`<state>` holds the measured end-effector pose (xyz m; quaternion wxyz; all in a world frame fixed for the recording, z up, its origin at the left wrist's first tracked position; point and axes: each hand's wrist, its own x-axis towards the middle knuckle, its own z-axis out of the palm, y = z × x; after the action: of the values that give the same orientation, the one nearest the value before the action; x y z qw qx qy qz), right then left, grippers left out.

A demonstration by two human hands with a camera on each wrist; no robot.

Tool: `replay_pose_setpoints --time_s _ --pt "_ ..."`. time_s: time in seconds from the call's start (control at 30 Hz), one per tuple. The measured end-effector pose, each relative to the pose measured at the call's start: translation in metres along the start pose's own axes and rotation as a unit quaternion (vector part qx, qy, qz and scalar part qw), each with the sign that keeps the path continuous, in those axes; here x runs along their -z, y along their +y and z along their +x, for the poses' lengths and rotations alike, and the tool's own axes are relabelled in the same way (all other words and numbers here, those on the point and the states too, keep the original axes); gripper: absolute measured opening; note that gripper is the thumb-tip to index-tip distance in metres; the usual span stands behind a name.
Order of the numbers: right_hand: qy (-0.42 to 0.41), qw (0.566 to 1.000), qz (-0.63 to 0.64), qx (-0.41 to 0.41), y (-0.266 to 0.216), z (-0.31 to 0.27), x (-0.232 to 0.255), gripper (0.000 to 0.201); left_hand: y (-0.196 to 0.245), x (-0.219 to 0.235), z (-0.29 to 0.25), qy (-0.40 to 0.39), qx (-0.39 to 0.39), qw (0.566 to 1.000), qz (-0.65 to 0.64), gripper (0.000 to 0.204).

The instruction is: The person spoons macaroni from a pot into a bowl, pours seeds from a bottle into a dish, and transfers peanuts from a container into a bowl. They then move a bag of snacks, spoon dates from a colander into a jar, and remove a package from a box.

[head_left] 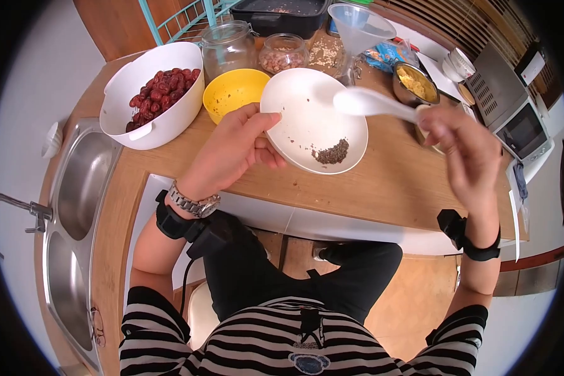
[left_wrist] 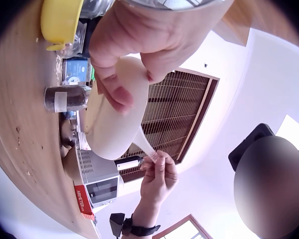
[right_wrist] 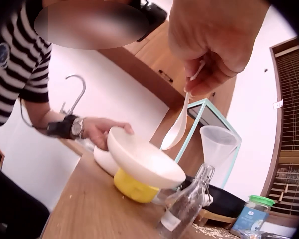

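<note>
A white plate (head_left: 313, 119), tilted above the counter, has a small pile of dark flakes (head_left: 331, 152) near its lower edge. My left hand (head_left: 241, 144) grips its left rim, thumb on top and fingers beneath; the left wrist view shows the plate's underside (left_wrist: 114, 119). My right hand (head_left: 460, 147) pinches the handle of a white spoon (head_left: 373, 103), whose bowl is over the plate's upper right side. In the right wrist view the spoon (right_wrist: 177, 130) hangs bowl down from the right hand (right_wrist: 214, 45). A clear funnel (right_wrist: 217, 144) sits in a glass bottle (right_wrist: 185, 211) beside the plate.
Left of the plate are a yellow bowl (head_left: 232, 94) with dark bits and a white basin (head_left: 116, 113) of red dates. Glass jars (head_left: 229, 50) stand behind. A metal bowl (head_left: 415, 84) is at the right, near the microwave (head_left: 523, 128); a sink (head_left: 84, 182) lies far left.
</note>
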<state>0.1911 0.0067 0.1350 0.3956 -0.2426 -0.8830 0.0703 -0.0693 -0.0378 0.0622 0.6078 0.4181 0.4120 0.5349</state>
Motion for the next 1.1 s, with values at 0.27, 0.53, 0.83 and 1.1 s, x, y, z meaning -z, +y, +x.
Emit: replay_pose_setpoints --time_s 0.27,0.53,0.83,1.1 --pt "-0.089 0.99 -0.088 0.064 0.008 -0.01 -0.016 0.015 0.003 -0.004 0.0 0.006 -0.011 0.999 0.04 0.031" --pt "-0.116 0.891 0.291 -0.328 0.023 -0.036 -0.037 0.016 -0.006 -0.003 0.005 0.05 0.019 0.994 0.097 0.032" --pt "-0.035 0.739 0.537 -0.404 0.032 -0.039 -0.049 0.023 -0.006 -0.004 0.002 0.016 0.027 0.998 0.048 0.029" --pt "0.062 0.833 0.465 -0.293 0.028 0.01 0.009 0.023 -0.008 -0.002 0.002 0.004 0.03 1.0 0.005 0.03"
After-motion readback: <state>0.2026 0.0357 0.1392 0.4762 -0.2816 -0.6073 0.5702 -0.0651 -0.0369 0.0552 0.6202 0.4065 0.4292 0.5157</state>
